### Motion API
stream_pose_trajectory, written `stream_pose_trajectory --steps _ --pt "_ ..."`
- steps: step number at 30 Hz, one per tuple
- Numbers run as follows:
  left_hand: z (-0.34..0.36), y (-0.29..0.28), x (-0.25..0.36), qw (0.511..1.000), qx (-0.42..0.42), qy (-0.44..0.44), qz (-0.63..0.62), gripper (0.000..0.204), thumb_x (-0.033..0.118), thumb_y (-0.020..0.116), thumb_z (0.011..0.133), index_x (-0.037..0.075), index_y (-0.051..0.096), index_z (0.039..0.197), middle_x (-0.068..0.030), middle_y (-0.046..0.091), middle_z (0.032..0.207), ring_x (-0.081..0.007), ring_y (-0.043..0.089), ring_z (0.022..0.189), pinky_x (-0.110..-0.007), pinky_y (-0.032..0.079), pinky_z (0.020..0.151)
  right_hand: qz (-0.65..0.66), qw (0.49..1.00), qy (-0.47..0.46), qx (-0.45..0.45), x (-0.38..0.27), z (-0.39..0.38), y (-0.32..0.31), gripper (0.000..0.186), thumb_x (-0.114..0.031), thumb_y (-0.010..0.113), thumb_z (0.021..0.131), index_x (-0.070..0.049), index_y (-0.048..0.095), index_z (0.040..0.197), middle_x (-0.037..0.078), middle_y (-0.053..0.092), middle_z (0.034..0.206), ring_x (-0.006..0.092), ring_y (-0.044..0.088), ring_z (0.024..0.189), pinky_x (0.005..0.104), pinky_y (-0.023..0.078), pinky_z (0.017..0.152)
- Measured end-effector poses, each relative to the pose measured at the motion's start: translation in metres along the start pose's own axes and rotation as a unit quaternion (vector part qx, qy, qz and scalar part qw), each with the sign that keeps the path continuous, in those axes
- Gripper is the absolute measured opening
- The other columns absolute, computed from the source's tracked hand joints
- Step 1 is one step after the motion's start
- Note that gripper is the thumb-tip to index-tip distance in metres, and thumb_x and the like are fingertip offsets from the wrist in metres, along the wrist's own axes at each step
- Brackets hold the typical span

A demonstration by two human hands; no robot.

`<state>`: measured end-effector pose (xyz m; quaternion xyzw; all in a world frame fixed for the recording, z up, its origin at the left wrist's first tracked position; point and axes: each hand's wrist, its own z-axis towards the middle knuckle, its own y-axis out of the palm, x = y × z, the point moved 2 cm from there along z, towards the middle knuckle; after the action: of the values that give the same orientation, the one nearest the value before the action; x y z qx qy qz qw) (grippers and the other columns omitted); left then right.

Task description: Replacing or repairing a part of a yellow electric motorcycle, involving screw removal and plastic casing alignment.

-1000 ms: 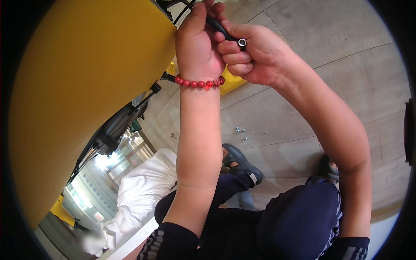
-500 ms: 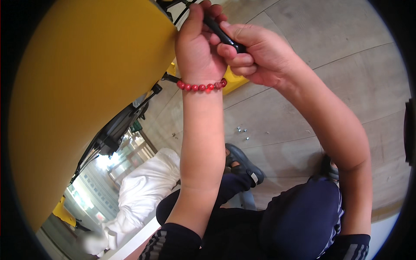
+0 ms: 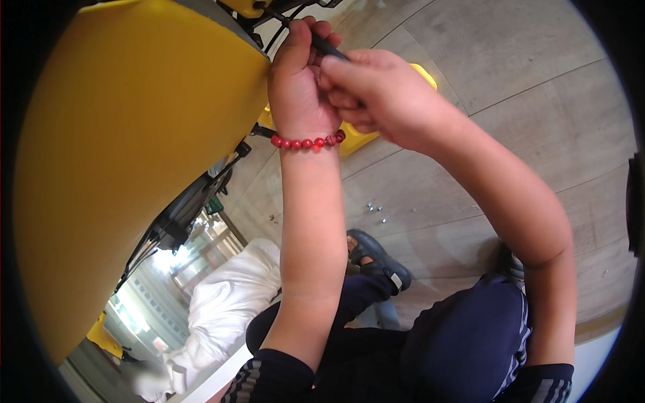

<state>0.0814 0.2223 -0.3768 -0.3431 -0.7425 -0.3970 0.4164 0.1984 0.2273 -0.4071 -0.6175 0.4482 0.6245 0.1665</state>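
Note:
A black-handled screwdriver (image 3: 327, 47) slants between my hands at the top of the view, its thin end reaching toward the dark frame (image 3: 272, 15) under the yellow panel. My left hand (image 3: 302, 84), with a red bead bracelet (image 3: 307, 143) at its wrist, curls thumb and fingers around the front of the tool. The rear of the handle disappears into my right hand (image 3: 383, 94), which is closed on it and a little blurred. Where the tool's tip meets the frame is too small to make out.
The large yellow panel (image 3: 148, 134) fills the left side. Behind my hands a yellow object (image 3: 359, 140) lies on the wood-look floor (image 3: 531, 114). Several small screws (image 3: 374, 208) are scattered there. A person in white clothes (image 3: 228, 295) is at the lower left.
My right hand has turned and closed farther over the handle's rear end, which showed before. Both hands have shifted slightly down and left in the view. My left hand keeps its hold.

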Motion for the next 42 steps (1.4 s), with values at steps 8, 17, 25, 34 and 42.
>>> stream_pose_trajectory --steps 8,17,25,34,42 --pt "-0.007 -0.005 -0.001 1.000 -0.003 -0.026 -0.002 0.022 0.021 0.053 0.092 0.003 0.056 0.104 -0.0064 0.063 0.091 -0.0168 0.059 0.082 -0.029 0.048 0.075 0.081 0.986 0.148 0.009 -0.019 -0.009 0.004 0.030 -0.025 0.048 0.092 0.004 0.054 0.090 0.011 0.062 0.068 0.0189 0.062 0.058 0.0319 0.050 0.053" --pt "-0.005 0.007 0.001 0.992 -0.099 -0.069 -0.041 0.022 0.021 0.053 0.091 0.002 0.057 0.102 -0.0062 0.063 0.089 -0.0177 0.056 0.074 -0.031 0.048 0.072 0.600 0.749 0.205 -0.192 0.007 -0.001 -0.003 0.028 -0.026 0.042 0.096 -0.002 0.054 0.089 -0.003 0.043 0.058 0.0076 0.030 0.045 0.0207 0.026 0.042" --pt "-0.003 -0.003 0.005 1.000 -0.010 -0.003 -0.010 0.021 0.018 0.055 0.089 0.002 0.056 0.102 -0.0064 0.063 0.089 -0.0193 0.060 0.082 -0.031 0.048 0.075 -0.303 0.943 -0.105 0.088 -0.034 -0.018 0.001 0.038 -0.025 0.053 0.085 0.012 0.059 0.085 0.026 0.059 0.069 0.0387 0.062 0.073 0.0455 0.049 0.065" --pt "-0.011 0.011 0.002 0.996 -0.043 -0.061 -0.040 0.031 0.030 0.044 0.095 0.003 0.055 0.104 -0.0089 0.061 0.097 -0.0193 0.058 0.087 -0.032 0.049 0.077 0.420 0.882 0.180 -0.114 -0.004 -0.001 -0.005 0.032 -0.030 0.046 0.094 -0.001 0.057 0.086 0.001 0.053 0.063 0.0077 0.041 0.047 0.0223 0.035 0.043" --pt "-0.005 0.001 -0.003 0.996 -0.010 -0.047 -0.071 0.024 0.024 0.051 0.093 0.002 0.056 0.100 -0.0102 0.062 0.091 -0.0186 0.059 0.083 -0.029 0.049 0.074 -0.402 0.888 -0.167 0.150 -0.016 -0.012 0.010 0.022 -0.018 0.055 0.083 0.004 0.058 0.081 0.019 0.060 0.073 0.0358 0.063 0.066 0.0443 0.049 0.058"
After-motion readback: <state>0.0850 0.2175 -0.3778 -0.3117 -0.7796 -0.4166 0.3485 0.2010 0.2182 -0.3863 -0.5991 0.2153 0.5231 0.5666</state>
